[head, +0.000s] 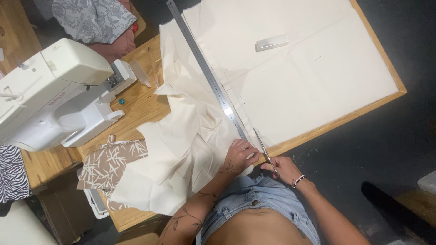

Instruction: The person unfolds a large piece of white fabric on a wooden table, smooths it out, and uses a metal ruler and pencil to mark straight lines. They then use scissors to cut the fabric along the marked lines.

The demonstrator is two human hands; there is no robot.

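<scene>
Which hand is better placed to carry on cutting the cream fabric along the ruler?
Probably the right hand: it already holds the scissors at the near edge of the cream fabric, beside the metal ruler. The left hand is pressing the fabric flat.

Sewing workshop or home sewing corner. White sewing machine (54, 90) at 9 o'clock on wooden table (141, 102). Cream fabric (318, 77) spread flat from centre to 1 o'clock, cut pieces heaped at centre. Long metal ruler (204, 68) laid diagonally, 12 o'clock toward centre. Scissors (265, 152) at table edge, 5 o'clock. Brown leaf-print fabric (111, 163) at 8 o'clock, grey floral cloth (93, 18) at 11 o'clock. Dark floor along 3 o'clock side.
</scene>
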